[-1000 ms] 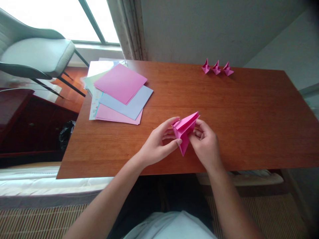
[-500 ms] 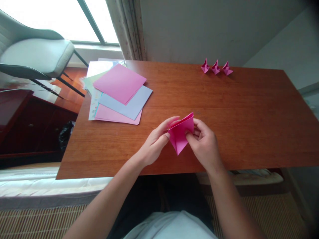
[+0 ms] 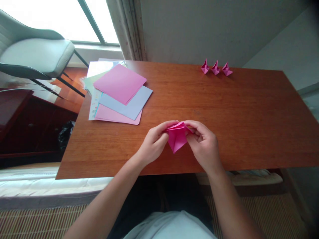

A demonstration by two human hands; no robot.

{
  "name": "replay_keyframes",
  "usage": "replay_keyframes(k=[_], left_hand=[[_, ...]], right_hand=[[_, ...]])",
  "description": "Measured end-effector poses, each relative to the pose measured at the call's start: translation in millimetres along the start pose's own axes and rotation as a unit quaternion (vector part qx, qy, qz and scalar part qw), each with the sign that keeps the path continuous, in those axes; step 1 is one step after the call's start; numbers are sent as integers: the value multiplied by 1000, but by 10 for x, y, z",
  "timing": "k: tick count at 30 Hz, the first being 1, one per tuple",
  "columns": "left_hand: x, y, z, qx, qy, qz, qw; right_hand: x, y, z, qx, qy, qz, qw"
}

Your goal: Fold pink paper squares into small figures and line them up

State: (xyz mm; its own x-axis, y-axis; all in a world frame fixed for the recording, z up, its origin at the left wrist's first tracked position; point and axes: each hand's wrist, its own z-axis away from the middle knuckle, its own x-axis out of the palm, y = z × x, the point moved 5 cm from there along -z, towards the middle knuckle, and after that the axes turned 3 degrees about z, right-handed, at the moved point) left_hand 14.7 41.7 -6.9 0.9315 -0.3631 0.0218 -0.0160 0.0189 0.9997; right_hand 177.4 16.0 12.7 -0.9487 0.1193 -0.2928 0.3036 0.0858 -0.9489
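Observation:
A folded pink paper piece (image 3: 176, 138) is held over the near middle of the wooden table (image 3: 224, 109), its point aimed toward me. My left hand (image 3: 154, 143) pinches its left side, fingers closed on the upper edge. My right hand (image 3: 203, 144) grips its right side, with the fingers curled over the top fold. Both hands press the piece close to the tabletop.
A fanned stack of pink, blue and pale paper sheets (image 3: 119, 91) lies at the table's far left. Three small folded pink figures (image 3: 215, 68) stand in a row at the far edge. A grey chair (image 3: 35, 53) stands by the window at left.
The pink piece has been pressed flatter and lower, its raised upper flap folded down. Both hands have closed in over its top edge.

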Motion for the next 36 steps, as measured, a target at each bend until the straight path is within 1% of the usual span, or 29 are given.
replay_keyframes(k=[3,8,13,15,21,24,26,29,31,34,36], left_hand=[[-11,13,-2,-20,19,25,999],[-11,9,14,-58,33,124,990],[1,-54,15,-93,29,254,962],[0,-73,14,-109,26,283,953],[-10,-70,9,-122,25,286,950],[4,-73,10,-121,11,292,949],[11,-70,9,-111,1,310,944],[2,-69,9,-100,0,330,939],[-1,-67,10,-102,0,314,944],[8,-48,10,-101,-4,255,962],[11,-26,6,-91,4,224,970]], right_hand=[[-4,10,11,-3,3,-8,1000],[-22,20,16,-14,21,-22,999],[-27,12,20,-40,32,-15,999],[-32,4,26,-48,37,-7,998],[-39,-28,44,-49,38,26,998],[-42,-31,55,-55,45,52,996],[-45,-36,64,-65,50,72,994],[-42,-73,80,-93,45,118,988],[-34,-112,94,-115,35,146,982],[-18,-164,121,-141,21,173,975],[-5,-182,138,-153,14,182,971]])
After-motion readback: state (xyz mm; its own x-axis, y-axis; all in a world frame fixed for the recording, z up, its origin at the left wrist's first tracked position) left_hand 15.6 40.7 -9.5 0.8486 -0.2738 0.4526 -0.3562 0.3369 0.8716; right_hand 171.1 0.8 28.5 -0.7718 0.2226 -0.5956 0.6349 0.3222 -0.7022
